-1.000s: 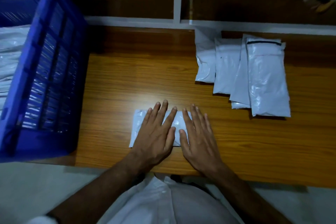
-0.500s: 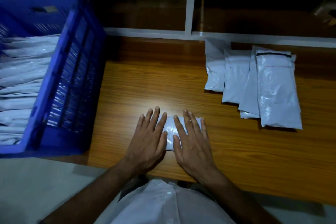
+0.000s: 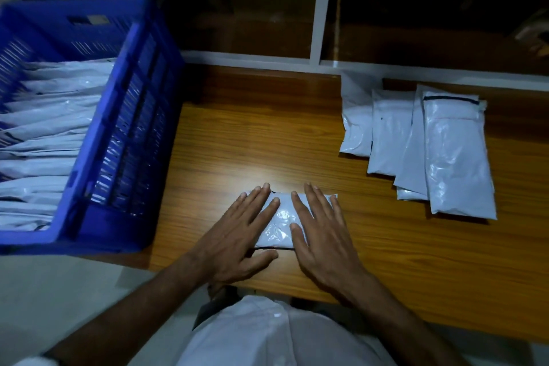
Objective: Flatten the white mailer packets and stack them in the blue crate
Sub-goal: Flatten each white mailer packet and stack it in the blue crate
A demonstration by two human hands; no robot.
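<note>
— Mailer packet (image 3: 280, 221) lies flat on the desk (image 3: 231, 151) right in front of us, near the front edge, and we have both palms on it. Our left hand (image 3: 237, 235) presses its left part with fingers straight and spread, thumb lying on the wood just below the packet's near edge. Our right hand (image 3: 319, 232) presses the right part the same way, fingers straight, nothing gripped.

— What has changed in the last second?

— Our hands sat close together over the middle half a second ago; now they are further apart, and more of the crinkled white film shows between them. We read that as a smoothing stroke outward, pushing air toward the ends. The view has also swung, so more of the blue crate (image 3: 124, 140) shows on our left.

— So how far along are we?

— The crate already holds a row of white packets (image 3: 50, 142) standing on edge. At least 4 more, the waiting pile (image 3: 430, 148), overlap each other at the back right of the desk, well apart from our hands. We judge this packet nearly flat; next it needs lifting and slotting into the crate. The film looks slippery, so a firm pinch at 1 end should help.
</note>
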